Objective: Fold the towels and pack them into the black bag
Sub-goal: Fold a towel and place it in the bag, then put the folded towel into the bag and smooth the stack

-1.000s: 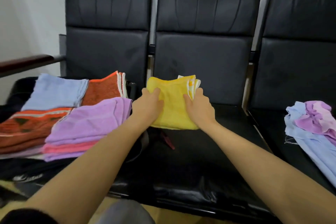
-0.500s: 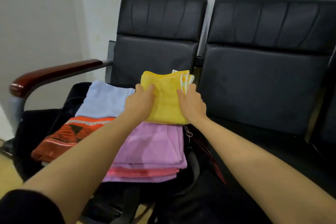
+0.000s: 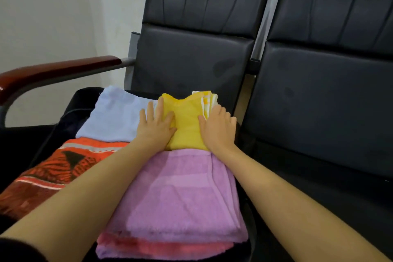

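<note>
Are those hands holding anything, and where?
Nothing is gripped: left hand and right hand press flat on the yellow towel's two sides.

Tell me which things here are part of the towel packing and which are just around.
Part of the job:
yellow towel, pressed by left hand and right hand
purple towel
pink towel
light blue towel
orange patterned towel
black bag

Just around:
black chairs
wooden armrest

Bare forearms, dark left sleeve
</note>
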`<action>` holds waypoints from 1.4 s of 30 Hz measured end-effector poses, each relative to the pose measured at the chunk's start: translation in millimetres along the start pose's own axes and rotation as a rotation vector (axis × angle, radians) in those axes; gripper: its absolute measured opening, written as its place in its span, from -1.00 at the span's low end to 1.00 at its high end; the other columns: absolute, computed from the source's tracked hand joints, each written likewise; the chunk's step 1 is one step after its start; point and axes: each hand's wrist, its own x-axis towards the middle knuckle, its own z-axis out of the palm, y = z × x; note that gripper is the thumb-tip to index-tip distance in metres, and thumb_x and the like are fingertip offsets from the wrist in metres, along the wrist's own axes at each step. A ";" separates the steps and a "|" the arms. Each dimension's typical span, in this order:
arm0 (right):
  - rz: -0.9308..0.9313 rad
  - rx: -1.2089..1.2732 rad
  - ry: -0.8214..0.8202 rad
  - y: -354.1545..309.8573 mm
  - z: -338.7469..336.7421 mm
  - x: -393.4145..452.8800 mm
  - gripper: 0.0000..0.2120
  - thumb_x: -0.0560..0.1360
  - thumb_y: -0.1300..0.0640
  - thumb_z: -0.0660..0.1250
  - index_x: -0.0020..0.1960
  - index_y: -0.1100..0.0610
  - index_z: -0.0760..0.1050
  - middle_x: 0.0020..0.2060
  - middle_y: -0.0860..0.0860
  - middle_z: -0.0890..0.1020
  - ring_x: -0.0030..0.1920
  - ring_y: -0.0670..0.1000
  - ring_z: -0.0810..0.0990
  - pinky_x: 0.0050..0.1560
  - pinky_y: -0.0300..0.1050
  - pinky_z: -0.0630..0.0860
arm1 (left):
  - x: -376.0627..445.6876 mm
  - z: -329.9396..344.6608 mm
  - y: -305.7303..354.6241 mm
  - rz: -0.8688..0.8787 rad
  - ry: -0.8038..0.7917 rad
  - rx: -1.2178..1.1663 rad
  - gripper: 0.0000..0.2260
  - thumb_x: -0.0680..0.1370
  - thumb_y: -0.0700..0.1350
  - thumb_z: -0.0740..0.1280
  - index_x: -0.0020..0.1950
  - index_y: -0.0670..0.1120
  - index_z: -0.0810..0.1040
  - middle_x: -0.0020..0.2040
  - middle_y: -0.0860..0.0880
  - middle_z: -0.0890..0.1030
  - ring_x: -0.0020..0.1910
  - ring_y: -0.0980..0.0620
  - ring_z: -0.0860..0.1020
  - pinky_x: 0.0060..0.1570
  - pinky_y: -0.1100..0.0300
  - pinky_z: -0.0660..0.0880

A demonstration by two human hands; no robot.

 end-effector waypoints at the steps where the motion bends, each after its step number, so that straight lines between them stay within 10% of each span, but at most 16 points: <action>1: -0.015 0.008 0.068 -0.2 -1.5 -0.7 -0.46 0.54 -0.11 0.25 0.36 0.22 0.29 0.19 0.11 0.48 0.12 0.12 0.47 0.09 -0.04 0.33 | 0.6 -0.5 -1.0 0.046 -0.021 0.043 -0.55 0.63 0.11 0.09 0.48 -0.03 0.25 0.56 -0.18 -0.06 0.51 -0.24 0.03 0.40 -0.17 0.05; 7: -0.561 -0.297 0.353 6.9 4.8 11.4 -0.60 0.52 0.15 0.18 0.34 0.00 0.44 0.40 0.07 0.41 0.37 0.17 0.40 0.33 0.15 0.19 | 0.7 -1.5 -7.9 -0.006 -0.212 -0.047 -0.50 0.65 0.14 -0.11 0.56 0.04 -0.10 0.57 -0.06 -0.17 0.54 -0.05 -0.09 0.46 -0.12 -0.09; 10: -0.438 -0.269 -0.019 12.4 -4.1 10.7 -0.53 0.56 -0.11 -0.03 0.33 -0.06 0.49 0.41 0.08 0.40 0.39 0.14 0.39 0.41 0.25 0.12 | 0.6 -7.2 -8.5 -0.038 -0.281 -0.083 -0.50 0.64 0.14 -0.13 0.56 0.08 -0.15 0.57 -0.05 -0.19 0.53 -0.08 -0.06 0.46 -0.14 -0.10; 13: -0.371 -0.204 -0.221 19.3 -10.2 10.4 -0.42 0.56 -0.26 -0.25 0.53 -0.16 0.07 0.55 0.01 0.02 0.54 0.06 0.02 0.46 0.22 -0.16 | -0.7 -16.4 -6.4 -0.035 -0.315 -0.064 -0.51 0.65 0.11 -0.11 0.56 0.06 -0.12 0.57 -0.06 -0.15 0.52 -0.12 -0.01 0.44 -0.16 -0.08; 20: -0.260 0.079 -0.135 32.1 -40.8 -11.3 -0.56 0.62 -0.12 0.06 0.48 -0.11 0.19 0.44 -0.04 0.27 0.38 0.02 0.29 0.33 0.09 0.11 | -21.8 -56.5 22.8 -0.019 -0.067 -0.180 -0.62 0.65 -0.01 0.03 0.45 -0.06 0.22 0.33 -0.09 0.42 0.29 -0.11 0.38 0.28 -0.03 0.19; 27: -0.073 0.284 -0.146 91.9 -100.8 -49.1 -0.66 0.61 0.03 0.14 0.37 -0.03 0.37 0.24 0.00 0.44 0.22 0.03 0.44 0.26 0.01 0.22 | -44.6 -100.5 94.1 0.128 0.101 -0.368 -0.73 0.61 -0.12 0.11 0.28 -0.13 0.40 0.14 -0.12 0.55 0.08 -0.17 0.51 0.07 0.04 0.33; 42: 0.579 0.374 0.092 357.5 -209.0 -195.1 -0.86 0.56 0.17 0.20 0.01 0.14 0.53 -0.04 0.05 0.58 -0.10 0.03 0.55 -0.03 -0.03 0.50 | -128.1 -127.4 388.3 0.515 -0.220 -0.822 -0.77 0.61 -0.10 0.15 0.24 -0.07 0.45 -0.02 -0.04 0.61 -0.10 -0.04 0.57 -0.11 0.09 0.50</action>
